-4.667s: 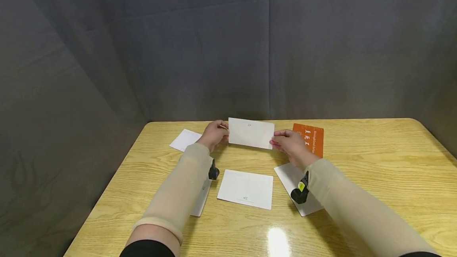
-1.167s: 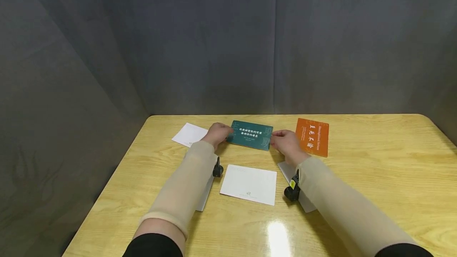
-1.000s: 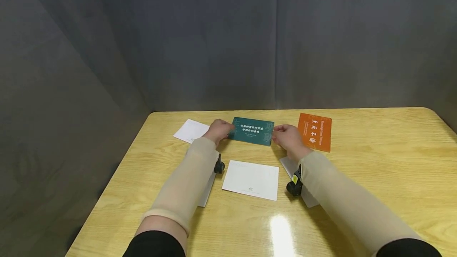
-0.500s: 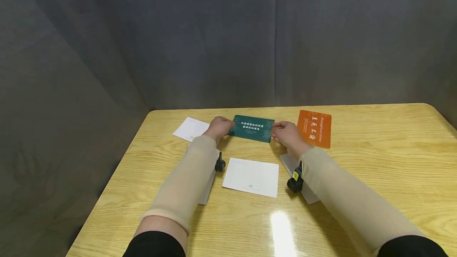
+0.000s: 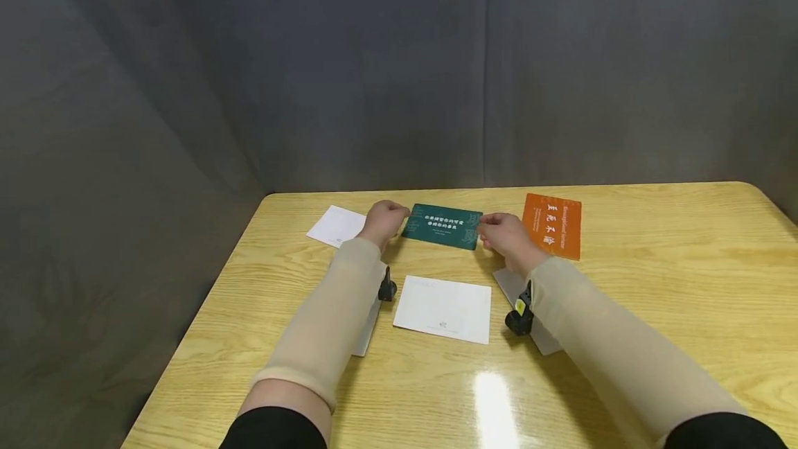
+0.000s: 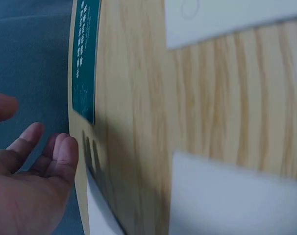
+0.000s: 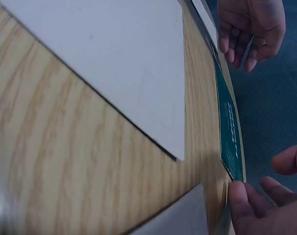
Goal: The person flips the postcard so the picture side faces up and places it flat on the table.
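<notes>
A green card (image 5: 442,226) printed with white characters lies face up near the far edge of the table. My left hand (image 5: 382,220) is just off its left end; in the left wrist view this hand's fingers (image 6: 65,155) are loosely bent, apart from the card, with the thumb spread away. At the card's right end is my right hand (image 5: 506,234). The right wrist view has its fingertips (image 7: 238,191) right at the card's corner, with the thumb held apart from them. Neither hand grips anything.
An orange card (image 5: 553,226) lies to the right of the green one. White-faced cards lie at the back left (image 5: 333,226), in the middle (image 5: 442,310) and partly under each forearm. Behind the wooden table (image 5: 673,283) hangs a grey curtain (image 5: 374,89).
Earlier both hands held a card up, white side showing; it then came down green side up. Since half a second ago, my left fingers have come off its left end.
</notes>
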Available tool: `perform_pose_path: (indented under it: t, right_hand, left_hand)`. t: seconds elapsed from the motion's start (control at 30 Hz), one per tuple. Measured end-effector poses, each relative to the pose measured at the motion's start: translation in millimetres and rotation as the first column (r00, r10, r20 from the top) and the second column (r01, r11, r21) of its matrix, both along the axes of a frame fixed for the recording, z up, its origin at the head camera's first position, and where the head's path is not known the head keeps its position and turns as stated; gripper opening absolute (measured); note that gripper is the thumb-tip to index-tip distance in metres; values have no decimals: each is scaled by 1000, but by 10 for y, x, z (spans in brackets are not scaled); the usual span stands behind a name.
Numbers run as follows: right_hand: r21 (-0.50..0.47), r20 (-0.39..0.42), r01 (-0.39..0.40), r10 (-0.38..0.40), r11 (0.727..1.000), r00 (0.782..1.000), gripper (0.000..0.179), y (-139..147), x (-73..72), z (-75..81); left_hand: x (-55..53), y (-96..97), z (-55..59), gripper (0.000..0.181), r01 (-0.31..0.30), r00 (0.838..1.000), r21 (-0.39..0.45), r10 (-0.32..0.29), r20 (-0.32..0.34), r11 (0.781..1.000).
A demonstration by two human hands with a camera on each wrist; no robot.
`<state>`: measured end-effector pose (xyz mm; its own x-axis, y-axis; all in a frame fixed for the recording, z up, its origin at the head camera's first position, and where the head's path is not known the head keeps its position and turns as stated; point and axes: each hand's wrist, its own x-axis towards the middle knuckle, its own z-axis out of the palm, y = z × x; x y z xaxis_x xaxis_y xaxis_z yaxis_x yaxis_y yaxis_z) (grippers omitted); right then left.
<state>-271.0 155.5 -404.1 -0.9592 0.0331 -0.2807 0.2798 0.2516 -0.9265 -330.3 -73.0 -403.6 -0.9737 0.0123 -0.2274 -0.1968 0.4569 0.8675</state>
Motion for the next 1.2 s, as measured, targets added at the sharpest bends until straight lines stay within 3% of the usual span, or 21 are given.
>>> perform_pose_path:
  t: [0.17,0.33,0.67,0.93,1.2]
  right_hand:
    - [-23,-20,2,-2,1000,1000,47,-21,-18,-12]
    - [-47,-22,-44,43,998,999,49,-96,-4,12]
    - [-106,23,-112,115,988,993,49,-315,-7,53]
    - [-202,21,-163,171,966,985,51,-503,-16,-36]
    - [-308,17,-188,202,933,979,47,-732,-15,-80]
  left_hand:
    - [4,-126,39,36,-35,997,39,37,-69,999]
    - [29,-266,86,41,-30,997,72,35,-69,997]
    - [20,-534,149,59,-47,996,34,49,-77,998]
    - [-16,-842,57,67,-135,988,-46,132,-76,990]
    - [28,-1116,17,72,-134,991,-61,132,-34,989]
